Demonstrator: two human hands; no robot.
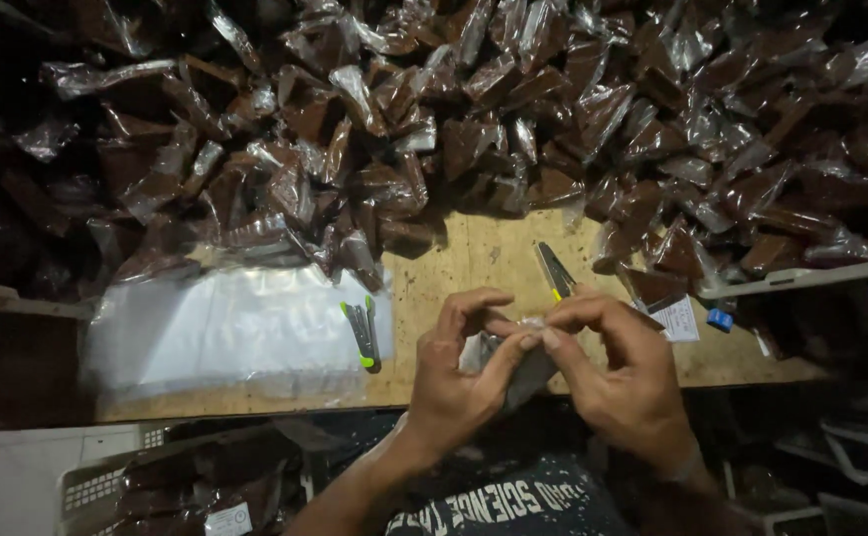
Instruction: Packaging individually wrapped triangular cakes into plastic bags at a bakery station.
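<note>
My left hand (454, 372) and my right hand (623, 372) meet over the front edge of the wooden table (474, 263). Together they pinch a small clear plastic bag (518, 367) between thumbs and fingertips. The bag hangs down between the hands and looks partly folded. Its contents are hard to make out. Just beyond my right hand lies a pair of scissors with yellow-green trim (554, 270).
A large heap of clear packets filled with dark brown stuff (474, 129) covers the far table. A stack of flat clear bags (235, 328) lies at left, a green-tipped tool (362, 333) on it. A small white label (677, 318) and blue object (719, 319) lie at right. A basket of filled packets (186, 486) stands below.
</note>
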